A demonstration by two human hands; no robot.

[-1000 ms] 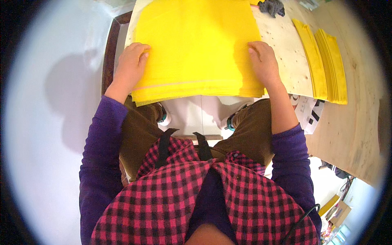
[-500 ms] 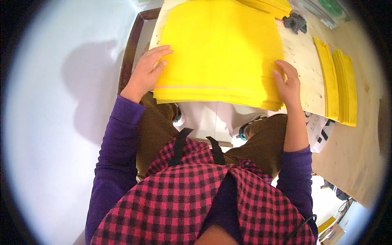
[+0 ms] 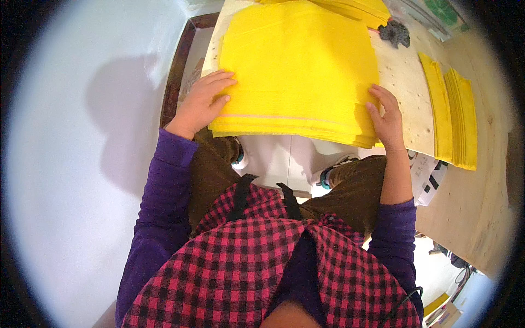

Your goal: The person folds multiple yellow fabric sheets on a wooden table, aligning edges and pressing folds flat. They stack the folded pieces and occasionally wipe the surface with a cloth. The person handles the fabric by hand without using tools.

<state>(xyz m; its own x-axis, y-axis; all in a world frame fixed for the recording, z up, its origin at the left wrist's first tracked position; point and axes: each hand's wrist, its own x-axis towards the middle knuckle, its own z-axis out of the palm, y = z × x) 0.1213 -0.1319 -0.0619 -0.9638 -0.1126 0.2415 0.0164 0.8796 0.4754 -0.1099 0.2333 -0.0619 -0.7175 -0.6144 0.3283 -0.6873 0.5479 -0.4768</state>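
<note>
A stack of yellow fabric sheets (image 3: 298,71) lies on the pale wooden table, its near edges hanging a little past the table's front edge. Along the left side of the stack rests my left hand (image 3: 208,98), fingers stretched over the border of the top sheet and thumb apart. My right hand (image 3: 387,116) is at the right side, fingers apart and touching the stack's edge. Neither hand is closed around anything. The lower layers show as several thin edges at the front, with a pinkish line among them.
More yellow fabric (image 3: 350,10) lies at the far end, beside a dark grey crumpled cloth (image 3: 395,34). Folded yellow bundles (image 3: 461,117) sit to the right on the wooden table (image 3: 407,104). A white wall (image 3: 71,164) stands at left. A printed white bag (image 3: 429,177) is below the table edge.
My left hand has slid slightly nearer and to the right along the stack. The top sheet's far edge has come closer, showing more fabric beyond it. My right hand has barely shifted.
</note>
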